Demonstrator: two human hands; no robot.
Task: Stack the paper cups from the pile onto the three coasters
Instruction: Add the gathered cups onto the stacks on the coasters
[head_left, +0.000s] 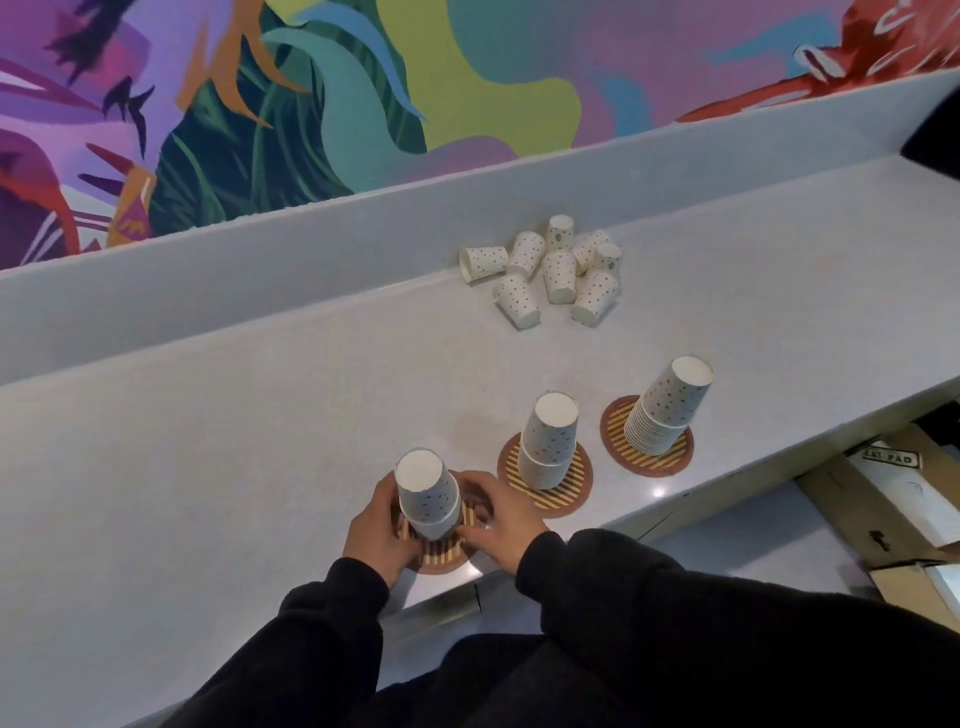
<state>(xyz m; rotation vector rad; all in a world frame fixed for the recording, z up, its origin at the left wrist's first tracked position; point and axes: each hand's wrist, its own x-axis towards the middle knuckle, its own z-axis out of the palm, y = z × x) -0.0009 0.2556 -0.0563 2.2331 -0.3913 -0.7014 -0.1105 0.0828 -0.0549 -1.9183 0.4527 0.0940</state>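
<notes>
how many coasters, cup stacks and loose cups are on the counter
coasters: 3
cup stacks: 3
loose cups: 8
total: 14

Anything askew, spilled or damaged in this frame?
Nothing spilled or damaged. The pile of cups lies tipped on the counter. The right stack seems to lean right, possibly lens distortion. The left hand and right hand hold the left stack.

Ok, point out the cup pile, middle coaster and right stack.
cup pile (560, 275), head view, a central cup's side
middle coaster (558, 502), head view, bare striped front
right stack (671, 405), head view, top cup's wall
</notes>
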